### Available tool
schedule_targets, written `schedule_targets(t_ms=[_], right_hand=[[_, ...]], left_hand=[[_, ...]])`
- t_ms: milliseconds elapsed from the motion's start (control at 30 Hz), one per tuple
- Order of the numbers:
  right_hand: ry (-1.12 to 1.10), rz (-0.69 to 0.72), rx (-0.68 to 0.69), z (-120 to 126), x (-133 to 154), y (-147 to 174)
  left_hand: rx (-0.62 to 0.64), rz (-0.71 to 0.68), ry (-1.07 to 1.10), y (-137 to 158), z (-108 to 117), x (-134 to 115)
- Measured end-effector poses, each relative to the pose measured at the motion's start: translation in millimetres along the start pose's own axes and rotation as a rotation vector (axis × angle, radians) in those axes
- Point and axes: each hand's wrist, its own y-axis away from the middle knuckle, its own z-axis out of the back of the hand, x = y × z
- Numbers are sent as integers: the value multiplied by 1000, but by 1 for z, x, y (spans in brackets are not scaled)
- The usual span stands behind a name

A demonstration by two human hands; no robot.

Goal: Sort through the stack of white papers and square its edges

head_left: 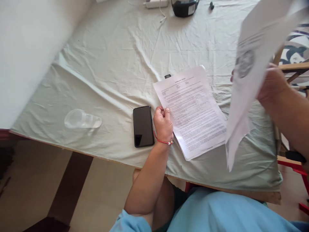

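Note:
A stack of printed papers [193, 112] lies at a slant on the cloth-covered table, a block of text on its top sheet. My left hand [164, 124] is closed at the stack's left edge, thumb on top and fingers curled. To the right, my right hand [274, 82] holds some loose printed sheets [252, 67] up on edge above the table. These sheets are bent and slightly blurred, and they hide most of my right fingers. A black phone [143, 126] lies face up just left of my left hand. A small dark clip-like piece [167, 76] shows at the stack's top edge.
A clear plastic cup [82, 119] lies on its side at the left. Along the far side are a black device [184, 8], a white power block [156, 3] with a cable, and a small black object [211, 5]. Wooden bars [295, 66] stand beyond the right edge.

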Motion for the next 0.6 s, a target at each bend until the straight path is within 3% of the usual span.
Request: schedule_targets(t_ms=[233, 367, 600], right_hand=[[-117, -188, 159, -25, -17, 1], [-109, -296, 104, -31, -24, -2], [-87, -341, 58, -35, -16, 0]], left_hand=[[-25, 78, 113, 0, -2, -2], [-35, 81, 140, 1, -3, -3], [36, 49, 180, 1, -1, -1]])
